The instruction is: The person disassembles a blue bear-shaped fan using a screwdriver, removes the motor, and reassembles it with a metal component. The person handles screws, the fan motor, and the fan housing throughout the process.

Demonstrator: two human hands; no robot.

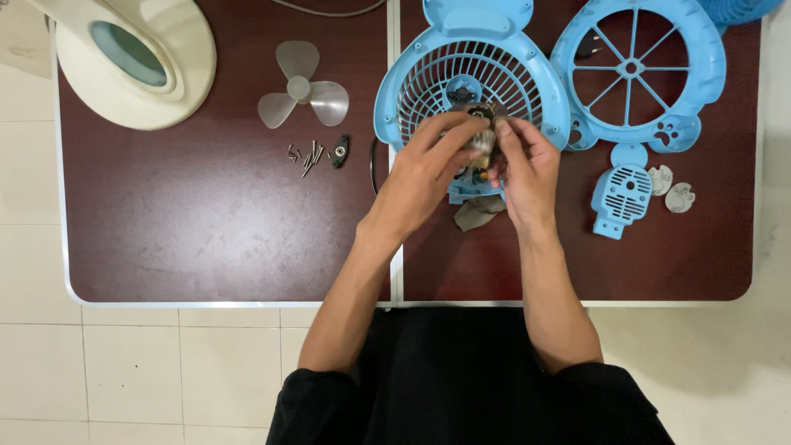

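My left hand [428, 169] and my right hand [527, 169] meet over the lower part of a light blue fan rear grille [428, 91]. Both pinch a small metal motor [484, 138] with dark and coppery parts, held just above the grille's base. The fingers hide most of the motor. A small blue piece [465, 194] and a brownish scrap [478, 213] lie under my hands.
A translucent three-blade propeller [301, 89], loose screws [305, 156] and a small black part [340, 152] lie to the left. A cream magnifier lamp [132, 58] sits far left. A blue front grille [634, 70], a blue vented cover [622, 198] and two white discs [671, 188] lie right.
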